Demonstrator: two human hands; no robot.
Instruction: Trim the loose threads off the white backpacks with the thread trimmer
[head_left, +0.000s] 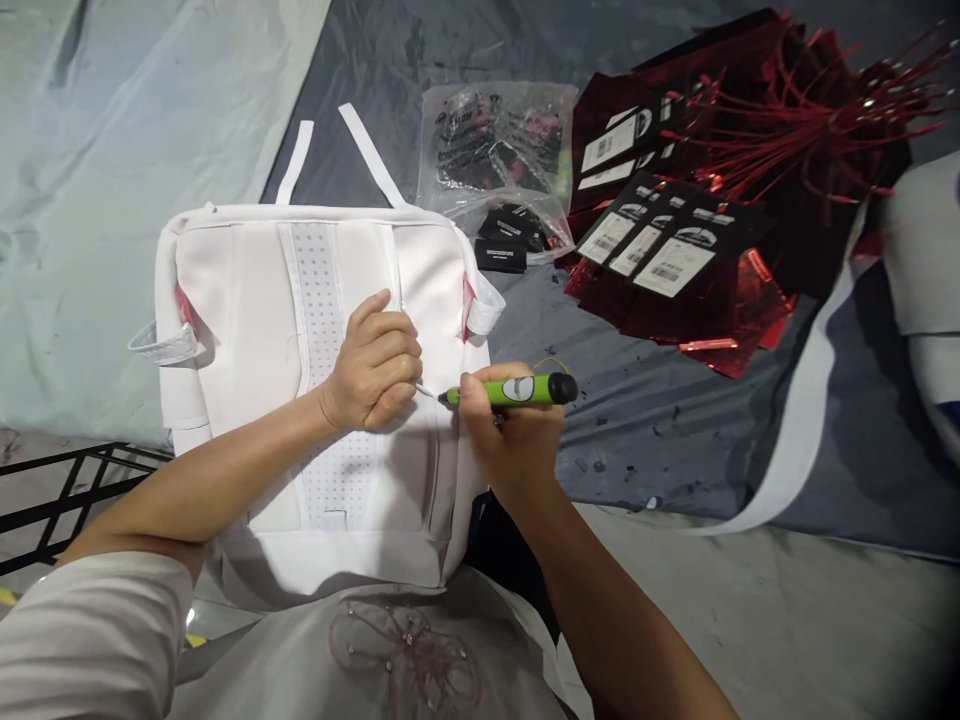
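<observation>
A white backpack (247, 300) lies back panel up against my lap and the table edge, with a dotted mesh strip (319, 270) down its middle. My left hand (379, 365) is closed in a fist over it, around a narrow white strip (395, 265) that runs down into the fingers. A thin pale end (426, 391) pokes out beside that fist. In my right hand (517, 430) is a green pen-shaped tool (495, 391) with a black end, held between thumb and fingers. Its dark tip points left and meets or nearly meets the pale end.
On the grey-covered table (630, 440), a clear plastic bag (495, 140) holds black labels. Black tags (679, 265) with barcodes and red cords (810, 120) pile up at the right. A white strap (806, 420) trails from another white item (930, 250). A black metal frame (67, 490) stands at left.
</observation>
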